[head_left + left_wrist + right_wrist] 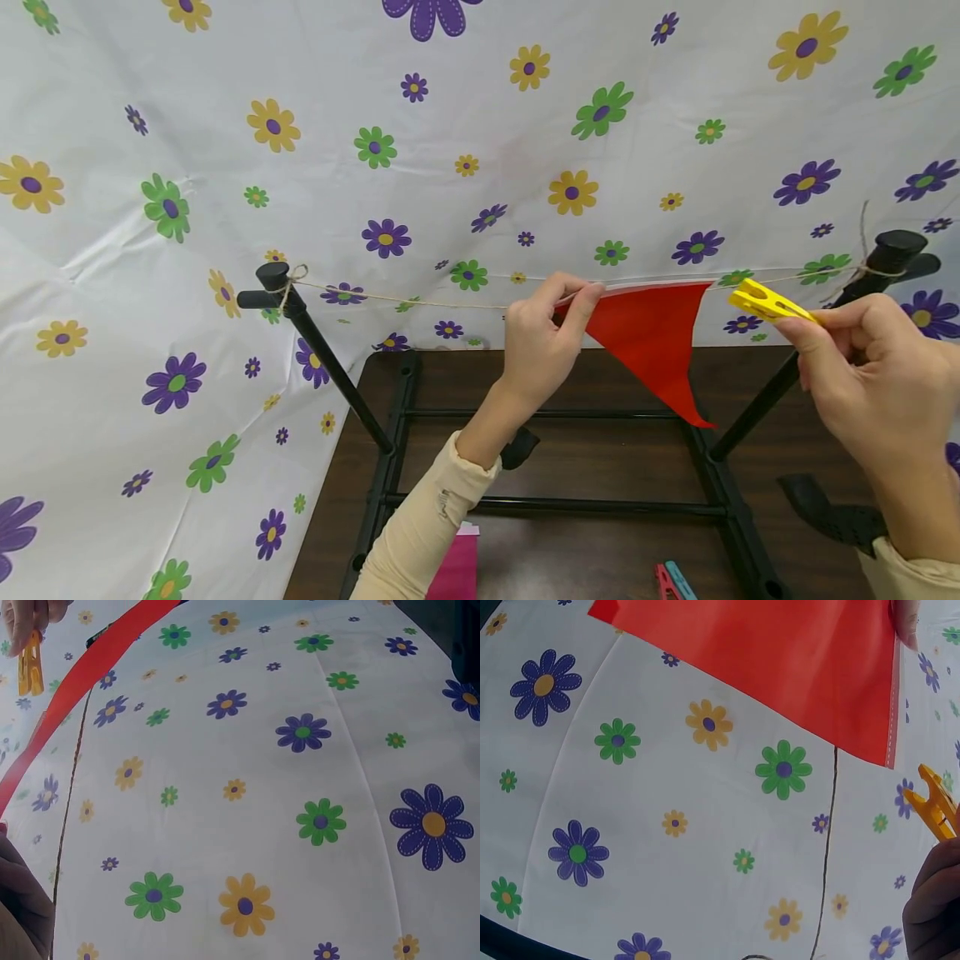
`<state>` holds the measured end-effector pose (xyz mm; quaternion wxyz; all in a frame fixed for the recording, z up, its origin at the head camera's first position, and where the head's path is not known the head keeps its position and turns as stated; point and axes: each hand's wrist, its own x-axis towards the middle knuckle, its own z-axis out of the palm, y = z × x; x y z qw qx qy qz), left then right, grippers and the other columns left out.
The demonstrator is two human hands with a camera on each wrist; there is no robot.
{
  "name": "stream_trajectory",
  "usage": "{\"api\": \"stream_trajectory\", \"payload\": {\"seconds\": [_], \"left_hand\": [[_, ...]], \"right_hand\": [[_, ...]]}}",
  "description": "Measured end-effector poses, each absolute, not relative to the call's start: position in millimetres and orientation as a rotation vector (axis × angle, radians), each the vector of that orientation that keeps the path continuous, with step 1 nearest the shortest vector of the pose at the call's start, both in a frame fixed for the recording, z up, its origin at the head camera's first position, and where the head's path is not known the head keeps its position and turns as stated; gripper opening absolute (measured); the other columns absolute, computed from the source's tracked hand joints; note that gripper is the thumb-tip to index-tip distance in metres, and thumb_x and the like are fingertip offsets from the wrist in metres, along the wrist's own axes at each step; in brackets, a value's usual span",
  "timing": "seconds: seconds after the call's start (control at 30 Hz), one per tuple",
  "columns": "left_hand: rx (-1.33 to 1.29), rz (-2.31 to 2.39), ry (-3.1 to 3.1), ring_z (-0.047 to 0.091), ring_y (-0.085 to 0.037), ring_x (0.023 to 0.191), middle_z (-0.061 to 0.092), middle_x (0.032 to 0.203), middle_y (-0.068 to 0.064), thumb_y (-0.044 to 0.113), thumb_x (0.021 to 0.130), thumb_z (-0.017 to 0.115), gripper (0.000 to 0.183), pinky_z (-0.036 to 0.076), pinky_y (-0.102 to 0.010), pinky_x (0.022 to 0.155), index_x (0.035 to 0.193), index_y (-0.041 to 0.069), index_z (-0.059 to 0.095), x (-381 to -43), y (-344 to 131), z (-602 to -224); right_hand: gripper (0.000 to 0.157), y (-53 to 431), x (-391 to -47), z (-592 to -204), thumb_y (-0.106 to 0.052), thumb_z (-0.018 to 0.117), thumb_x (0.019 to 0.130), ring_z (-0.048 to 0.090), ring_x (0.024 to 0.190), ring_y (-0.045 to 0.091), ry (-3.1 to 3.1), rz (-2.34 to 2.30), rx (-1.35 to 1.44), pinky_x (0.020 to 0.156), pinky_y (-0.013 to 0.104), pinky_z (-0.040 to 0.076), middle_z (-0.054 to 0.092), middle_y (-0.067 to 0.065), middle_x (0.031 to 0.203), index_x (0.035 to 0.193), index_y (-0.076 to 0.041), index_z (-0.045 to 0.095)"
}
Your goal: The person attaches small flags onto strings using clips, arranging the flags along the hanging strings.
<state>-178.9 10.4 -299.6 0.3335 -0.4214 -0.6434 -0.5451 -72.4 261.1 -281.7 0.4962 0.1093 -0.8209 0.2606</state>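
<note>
Your left hand [543, 337] has thumb and fingers together, pinching the upper left corner of the red pennant [660, 333]. Over on the right, your right hand [877, 375] has its thumb and fingertips clamped on the yellow clothespin [765, 302], and its two prongs stand apart at the tips in the right wrist view. Those prongs point left, just beside the pennant's upper right corner, clear of the fabric.

And there's the pennant, right between your hands: pale upper edge stretched along the string [420, 301], point hanging down and to the right. Whether fabric and string actually touch, you can't tell from these angles. The string runs on to both sides, tied off at the top of the left post [333, 375] and at the top of the right post [787, 379].

Follow those posts down and you reach the black frame [600, 505], lying flat on the brown table [592, 458], its two crossbars running left to right under your hands. Nearer to you, a pink piece [457, 567] lies beside your left sleeve [420, 533], partly hidden by it. Look to the near right: a red clothespin [665, 582] and a blue clothespin [680, 581], side by side. Beyond it all, on the far side and the left, spreads a white flowered cloth [300, 50].
</note>
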Motion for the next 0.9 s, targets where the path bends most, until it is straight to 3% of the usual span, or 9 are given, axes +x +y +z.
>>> {"api": "stream_trajectory", "payload": {"seconds": [0.27, 0.5, 0.7, 0.9], "left_hand": [[-1.077, -1.424, -1.724, 0.037, -0.012, 0.046, 0.051, 0.059, -0.006, 0.000, 0.097, 0.068, 0.005, 0.035, -0.018, 0.045, 0.094, -0.003, 0.066, -179.1, 14.1, -300.2], [-1.001, -1.440, -1.786, 0.039, -0.009, 0.045, 0.055, 0.059, -0.007, 0.004, 0.100, 0.067, 0.010, 0.036, -0.018, 0.044, 0.095, -0.004, 0.067, -175.8, 17.6, -298.2], [-0.943, -1.482, -1.814, 0.053, -0.008, 0.044, 0.060, 0.060, -0.007, 0.007, 0.100, 0.067, 0.012, 0.041, -0.018, 0.043, 0.095, -0.004, 0.068, -173.0, 21.1, -296.8], [-0.937, -1.537, -1.823, 0.051, -0.003, 0.044, 0.060, 0.059, -0.007, 0.009, 0.100, 0.069, 0.013, 0.040, -0.020, 0.041, 0.097, -0.003, 0.071, -172.7, 23.6, -298.4]], "right_hand": [[0.083, 264.1, -72.8, -276.6, -0.068, 0.053, 0.098, 0.032, 0.045, -0.012, -2.022, 0.551, 0.301, 0.047, 0.005, 0.023, 0.039, -0.035, 0.074, 0.085, 0.014, 0.058], [0.085, 263.2, -72.5, -269.1, -0.069, 0.045, 0.099, 0.023, 0.046, -0.006, -2.074, 0.426, 0.325, 0.044, 0.010, 0.019, 0.049, 0.008, 0.056, 0.090, 0.014, 0.059], [0.083, 264.3, -74.7, -264.3, -0.068, 0.040, 0.102, 0.023, 0.046, -0.003, -2.111, 0.349, 0.360, 0.045, 0.010, 0.020, 0.052, 0.012, 0.057, 0.088, 0.013, 0.058], [0.082, 266.4, -77.9, -266.8, -0.066, 0.041, 0.103, 0.024, 0.045, -0.004, -2.107, 0.358, 0.400, 0.043, 0.011, 0.020, 0.054, 0.013, 0.056, 0.087, 0.012, 0.058]]}}
